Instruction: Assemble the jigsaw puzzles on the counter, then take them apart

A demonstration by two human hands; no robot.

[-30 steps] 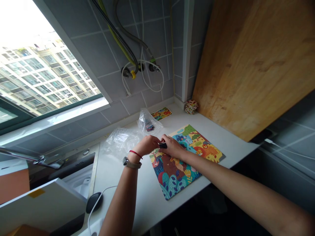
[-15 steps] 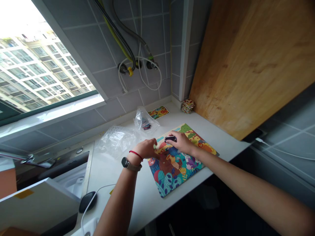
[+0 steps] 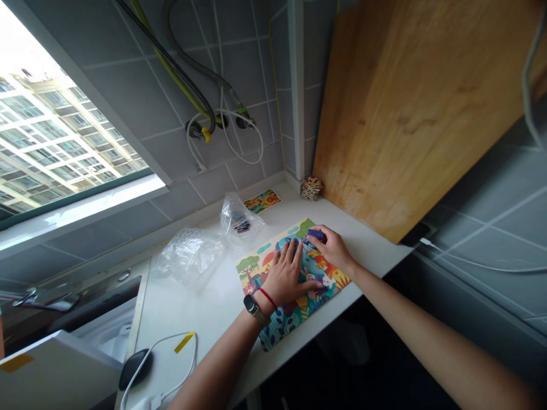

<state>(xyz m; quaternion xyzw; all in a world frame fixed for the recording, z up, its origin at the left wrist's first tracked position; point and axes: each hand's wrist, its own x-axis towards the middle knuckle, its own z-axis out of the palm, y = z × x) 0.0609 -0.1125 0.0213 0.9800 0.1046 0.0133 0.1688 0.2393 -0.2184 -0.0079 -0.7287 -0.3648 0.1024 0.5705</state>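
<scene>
A colourful picture board (image 3: pixel 337 279) of animals and plants, which looks like a jigsaw puzzle, lies on the white counter. My left hand (image 3: pixel 287 278) rests palm down on its middle, fingers stretched out and holding nothing. It covers part of the picture. At the board's far right, my right hand (image 3: pixel 335 249) pinches a small dark-blue block-like object (image 3: pixel 315 234) over the top edge area. Its exact kind is not clear. Whether it touches the board I cannot tell.
Behind the board lie a small picture card (image 3: pixel 262 201), a clear bag (image 3: pixel 241 219) with thin items and crumpled clear plastic (image 3: pixel 192 256). A stack of picture pieces (image 3: pixel 311 188) stands by the wooden panel (image 3: pixel 410 114). A black mouse-like object (image 3: pixel 135 369) and white cable (image 3: pixel 194 356) sit front left.
My right hand has moved the dark object toward the board's far right corner. My left hand has gone from the upper left edge to flat on the middle. The camera view has shifted.
</scene>
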